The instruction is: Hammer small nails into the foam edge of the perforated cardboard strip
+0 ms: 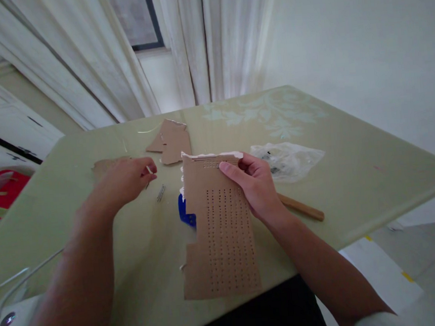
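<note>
My right hand [259, 182] grips a brown cardboard piece [227, 233] by its upper right edge, thumb on the front face. Rows of small punched holes run down the cardboard, and its top and left edges are torn white. Over the table's left part, my left hand [131, 178] has curled fingers. A thin dark sliver shows just under its fingertips; whether they pinch it I cannot tell. A few thin metal pins [161, 193] lie to the right of that hand. Behind the held cardboard a blue object [186, 214] is partly hidden.
Torn cardboard scraps [175, 141] lie toward the back, and another scrap [105, 165] is partly behind my left hand. A clear plastic bag [297, 161] with small dark items and a wooden stick [303, 207] lie at right. A red bag [3, 194] stands beyond the table's left edge.
</note>
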### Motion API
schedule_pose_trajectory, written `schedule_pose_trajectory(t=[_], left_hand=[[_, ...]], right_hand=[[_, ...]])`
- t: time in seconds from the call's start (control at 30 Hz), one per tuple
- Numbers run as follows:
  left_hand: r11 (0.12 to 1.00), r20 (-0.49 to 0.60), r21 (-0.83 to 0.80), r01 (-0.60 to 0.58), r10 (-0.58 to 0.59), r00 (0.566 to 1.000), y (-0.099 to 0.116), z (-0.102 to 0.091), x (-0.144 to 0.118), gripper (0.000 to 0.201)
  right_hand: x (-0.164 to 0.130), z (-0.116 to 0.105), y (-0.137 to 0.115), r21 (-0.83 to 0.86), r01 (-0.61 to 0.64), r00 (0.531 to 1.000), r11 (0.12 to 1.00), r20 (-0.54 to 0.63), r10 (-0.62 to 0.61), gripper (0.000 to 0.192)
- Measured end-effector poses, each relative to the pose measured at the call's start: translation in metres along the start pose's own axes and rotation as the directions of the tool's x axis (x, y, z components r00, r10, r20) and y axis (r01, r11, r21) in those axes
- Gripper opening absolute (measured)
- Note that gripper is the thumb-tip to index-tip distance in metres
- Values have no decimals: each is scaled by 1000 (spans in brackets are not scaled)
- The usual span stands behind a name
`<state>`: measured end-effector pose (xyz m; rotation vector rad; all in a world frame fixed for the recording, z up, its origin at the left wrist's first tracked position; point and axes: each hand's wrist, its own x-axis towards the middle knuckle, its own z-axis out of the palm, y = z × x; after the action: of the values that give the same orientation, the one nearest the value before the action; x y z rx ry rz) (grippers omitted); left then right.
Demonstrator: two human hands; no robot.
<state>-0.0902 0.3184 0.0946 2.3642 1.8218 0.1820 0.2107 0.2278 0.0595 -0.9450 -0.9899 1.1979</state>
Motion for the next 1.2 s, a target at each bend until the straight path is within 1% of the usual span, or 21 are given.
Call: schedule_pose_trajectory(t=[0.03,0.07,0.1,0.13,0.23,0.3,0.37,0.4,0.47,0.5,0.53,0.57,0.6,0.63,0.67,0.73,0.8,0.9,1.03,1.13,1.2], left_hand=[[1000,153,2,20,-20,988,-10,8,7,11],[999,248,1,42,-41,968,-17,17,12,12],[999,283,1,53,-51,958,-22,24,15,13],[998,309,-6,58,-53,950,-24,30,18,14],[998,325,-27,52,-40,945,-24,42,21,14],[998,332,-37,49,-34,943,-24,43,21,14],[998,339,-39,53,-37,940,-23,39,19,16],[998,326,-37,52,-37,945,-20,34,17,17],[998,224,-59,17,-3,975,-9,22,11,21],[996,81,-88,-35,42,996,1,15,6,23],[981,-75,-153,-122,111,991,12,8,1,25],[945,-208,-237,-224,176,962,25,2,-4,27],[889,-301,-313,-335,242,922,39,-3,-10,29],[817,-360,-369,-443,314,879,53,-6,-15,31],[733,-390,-412,-542,395,832,65,-8,-19,29],[618,-398,-477,-625,482,781,85,-7,-25,20],[579,-378,-516,-632,508,774,95,-3,-27,13],[593,-372,-530,-607,481,794,97,1,-27,7],[624,-375,-521,-582,446,813,92,3,-25,7],[616,-368,-539,-575,442,818,94,6,-27,10],[603,-387,-543,-584,438,811,97,8,-30,12]], right_hand=[[0,1,1,18,-3,1000,1000,5,3,23],[-1,1,1,29,-6,1000,1000,11,6,23],[-1,2,2,36,-7,1000,999,17,6,23],[-1,2,2,40,-6,1000,999,22,5,22],[-1,4,3,37,-4,1000,999,26,3,21],[-1,4,3,38,-16,1000,999,20,16,21],[-1,5,2,57,-44,999,997,26,42,23],[-2,5,2,69,-61,998,996,37,58,23],[-3,5,0,92,-95,994,991,61,89,23],[-4,5,-1,103,-110,992,989,74,103,22],[-4,5,-2,117,-125,990,985,85,115,22],[-5,5,-3,137,-136,988,981,95,123,22],[-6,5,-4,162,-144,986,976,105,128,23],[-7,6,-4,188,-150,985,971,115,130,23],[-7,6,-5,213,-154,984,965,124,130,25],[-8,6,-5,244,-157,982,957,138,127,27],[-9,5,-5,252,-158,982,955,143,124,28],[-9,4,-3,263,-151,983,953,140,118,30],[-9,5,-3,273,-133,987,953,123,102,31],[-10,5,-5,264,-116,990,958,108,90,29],[-10,5,-6,231,-118,990,966,109,94,28]])
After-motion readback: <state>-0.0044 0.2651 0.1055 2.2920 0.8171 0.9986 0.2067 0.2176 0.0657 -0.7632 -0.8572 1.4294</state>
